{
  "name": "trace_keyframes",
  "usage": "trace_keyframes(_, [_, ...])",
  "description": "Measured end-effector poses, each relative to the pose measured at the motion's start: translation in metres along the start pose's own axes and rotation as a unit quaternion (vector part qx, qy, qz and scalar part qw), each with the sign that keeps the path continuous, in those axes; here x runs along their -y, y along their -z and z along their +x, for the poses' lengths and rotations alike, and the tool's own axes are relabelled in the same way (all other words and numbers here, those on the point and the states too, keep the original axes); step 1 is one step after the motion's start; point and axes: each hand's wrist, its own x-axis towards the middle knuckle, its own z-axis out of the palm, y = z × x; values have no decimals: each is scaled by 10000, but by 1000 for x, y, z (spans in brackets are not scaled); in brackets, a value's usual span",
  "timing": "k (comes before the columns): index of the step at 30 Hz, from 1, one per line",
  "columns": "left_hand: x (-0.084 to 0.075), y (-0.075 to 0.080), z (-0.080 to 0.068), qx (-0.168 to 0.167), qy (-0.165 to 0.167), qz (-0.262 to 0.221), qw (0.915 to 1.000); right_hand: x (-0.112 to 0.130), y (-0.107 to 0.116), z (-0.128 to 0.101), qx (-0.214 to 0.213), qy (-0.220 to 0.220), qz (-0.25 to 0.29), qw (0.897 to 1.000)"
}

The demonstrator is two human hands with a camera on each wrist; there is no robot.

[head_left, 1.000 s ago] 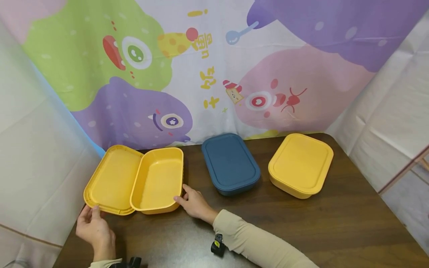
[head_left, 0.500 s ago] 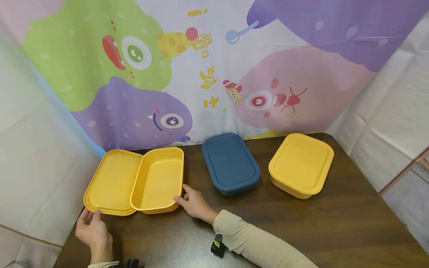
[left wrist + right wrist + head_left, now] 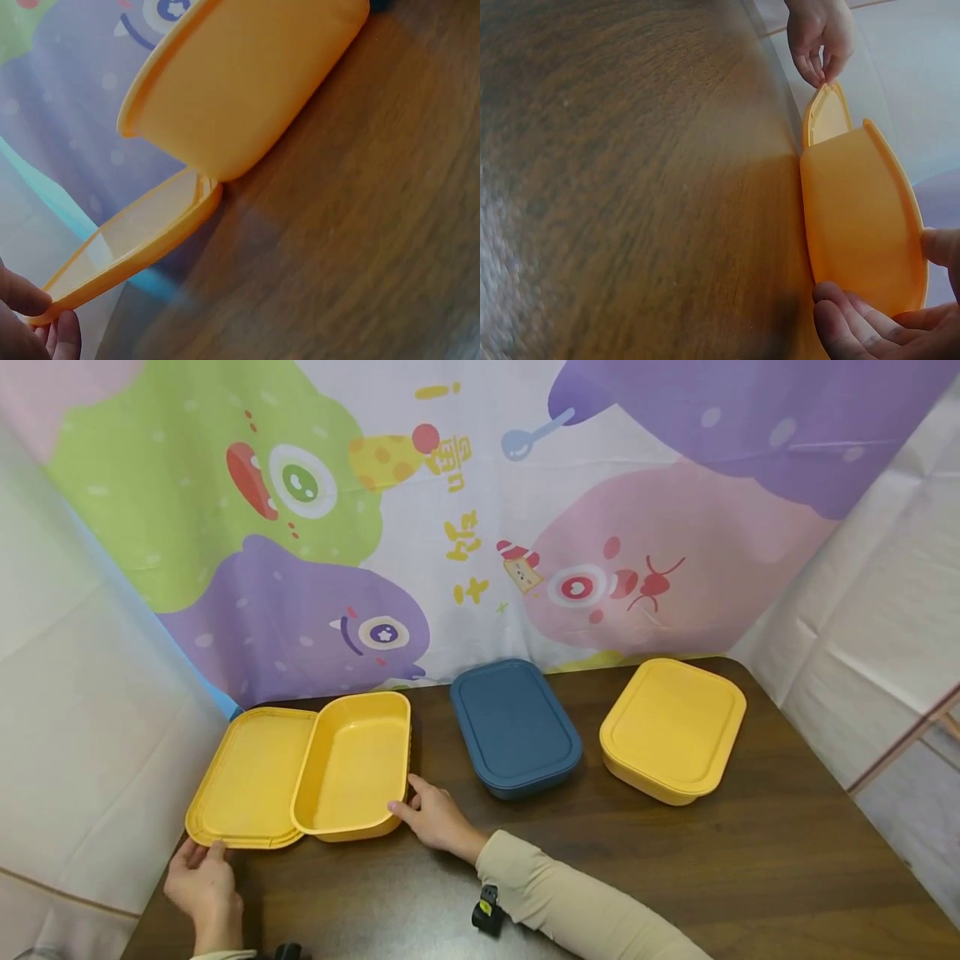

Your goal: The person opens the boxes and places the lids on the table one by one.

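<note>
An open yellow box point(image 3: 352, 768) stands at the left of the dark wooden table point(image 3: 675, 877). Its yellow lid point(image 3: 251, 781) lies nearly flat to its left, one edge tucked under the box. My left hand point(image 3: 204, 853) pinches the lid's near edge, thumb on top. In the left wrist view the lid point(image 3: 135, 240) slopes down from the box point(image 3: 240, 82) to my fingertips point(image 3: 34, 300). My right hand point(image 3: 405, 797) holds the box's near right corner, thumb at the rim. The right wrist view shows those fingers point(image 3: 870, 322) under the box point(image 3: 859, 217) and the left hand point(image 3: 821, 45) on the lid point(image 3: 821, 120).
A closed dark blue box point(image 3: 516, 727) sits mid-table at the back, and a closed yellow box point(image 3: 671, 727) to its right. A cartoon backdrop point(image 3: 480, 527) hangs right behind them, with white sheets on both sides. The lid lies at the table's left edge.
The lid has come down from a slight tilt to nearly flat, and my left hand has drawn a little nearer with it. The right hand and box have stayed put.
</note>
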Motion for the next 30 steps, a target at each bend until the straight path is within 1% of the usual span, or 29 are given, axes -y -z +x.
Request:
trace_keyframes(4, [2, 1, 3, 22, 30, 557, 9984, 0, 0, 0, 3, 9, -46, 10000])
trace_keyframes(8, [5, 3, 5, 73, -11, 817, 9966, -1, 0, 0, 4, -9, -40, 10000])
trace_keyframes(21, [7, 3, 13, 61, 26, 1137, 9935, -2, -1, 2, -57, 32, -36, 10000])
trace_keyframes(26, [8, 4, 14, 26, -5, 1385, 9904, -4, -2, 3, -149, 145, -135, 9997])
trace_keyframes(30, [9, 6, 13, 51, -34, 1521, 9883, -6, -3, 3, -135, 139, -61, 9998])
